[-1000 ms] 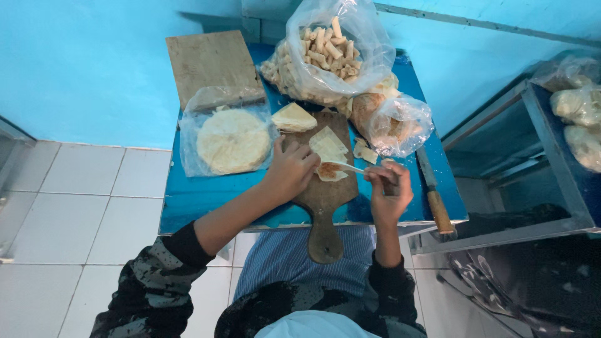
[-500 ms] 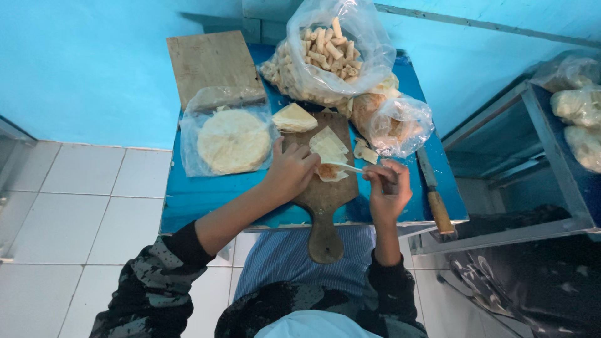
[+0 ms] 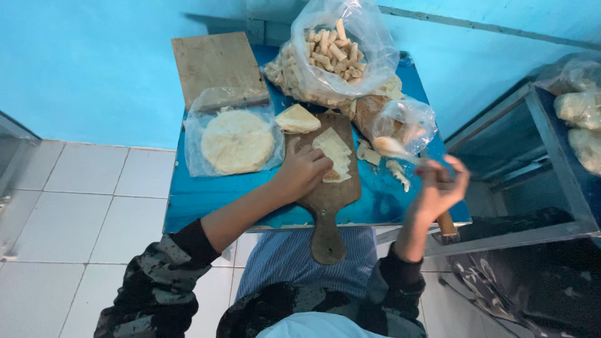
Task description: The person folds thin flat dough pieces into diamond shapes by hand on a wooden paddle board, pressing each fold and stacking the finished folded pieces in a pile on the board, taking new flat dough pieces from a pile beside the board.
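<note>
Two clear plastic bags sit behind the brown paddle board.

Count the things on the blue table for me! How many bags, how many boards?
Plastic bags: 3 (rolls bag, round-wrapper bag, small bag)
Wooden boards: 2 (paddle board, square board)
Total: 5

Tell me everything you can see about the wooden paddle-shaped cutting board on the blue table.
The dark brown wooden paddle-shaped cutting board lies flat on the blue table, its handle pointing toward the person and hanging past the table edge. The wood looks worn. Pale folded dough sheets lie on it, pressed by the left hand. A pale dough wedge overlaps its far corner.
</note>
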